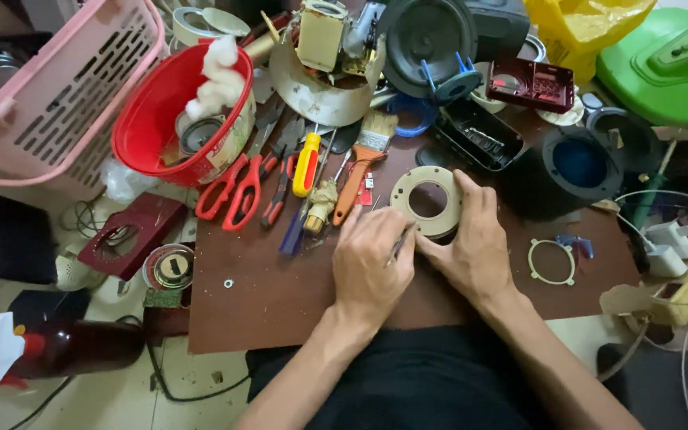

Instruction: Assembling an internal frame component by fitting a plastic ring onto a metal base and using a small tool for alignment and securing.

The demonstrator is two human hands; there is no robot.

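Note:
A beige plastic ring [430,200] with small holes lies flat on a brown board [280,287]. My right hand [471,243] grips the ring's near-right rim, thumb and fingers wrapped on its edge. My left hand [372,263] is closed around a thin metal tool [397,245], its tip pointing at the ring's near-left edge. The two hands touch each other just below the ring.
Red scissors [236,191], a yellow-handled screwdriver [306,163], pliers and a paintbrush [360,163] lie left of the ring. A red bowl [170,119] and pink basket [49,87] stand at far left. A thin white ring [552,262] lies to the right, black housings [575,167] beyond.

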